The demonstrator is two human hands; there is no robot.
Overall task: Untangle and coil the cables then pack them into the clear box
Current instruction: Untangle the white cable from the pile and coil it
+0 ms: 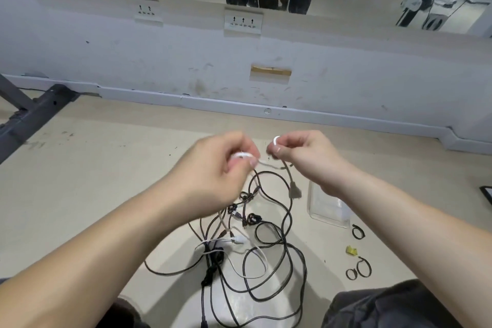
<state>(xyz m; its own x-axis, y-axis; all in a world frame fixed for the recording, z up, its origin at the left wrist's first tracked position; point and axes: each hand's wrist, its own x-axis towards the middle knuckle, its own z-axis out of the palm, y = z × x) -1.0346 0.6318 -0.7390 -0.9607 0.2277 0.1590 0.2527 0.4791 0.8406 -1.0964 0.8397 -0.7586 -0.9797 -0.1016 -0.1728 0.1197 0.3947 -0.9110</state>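
Observation:
Both hands are raised above the floor and hold one white cable (269, 164) between them. My left hand (221, 168) grips a small loop of it in curled fingers. My right hand (300, 153) pinches another loop of the cable near its fingertips, and a grey connector end (294, 192) hangs below. A tangle of black and white cables (255, 242) lies on the floor under my hands. The clear box (328, 208) sits on the floor to the right, partly hidden by my right forearm.
Black cable ties (358, 269) and a small yellow scrap (351, 250) lie on the floor at the right. A white wall with sockets (242, 22) and a mirror runs across the back. A dark metal frame (29, 114) stands at the left. My knees are at the bottom edge.

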